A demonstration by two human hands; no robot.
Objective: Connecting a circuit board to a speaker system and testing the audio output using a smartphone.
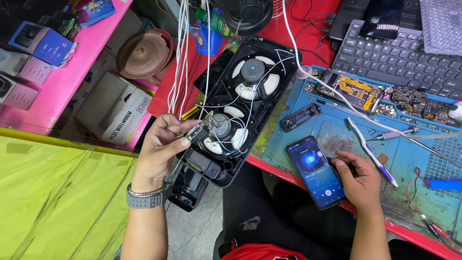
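Note:
An opened black speaker box (269,113) with two round drivers lies tilted over the front edge of the red bench. My left hand (161,151), with a metal watch on the wrist, pinches a small circuit board (198,133) whose thin white wires run into the lower driver. My right hand (358,178) rests on the blue work mat (409,161), its thumb against the right side of a smartphone (315,171) with a lit screen. The phone lies flat near the mat's front edge.
On the mat lie a disassembled phone board (353,91), a black frame piece (300,117), a toothbrush (373,151), a soldering pen (394,135) and red wires (418,190). A keyboard (399,58) sits behind. White cables (180,62) hang at left, beside a pink shelf (72,72) with boxes.

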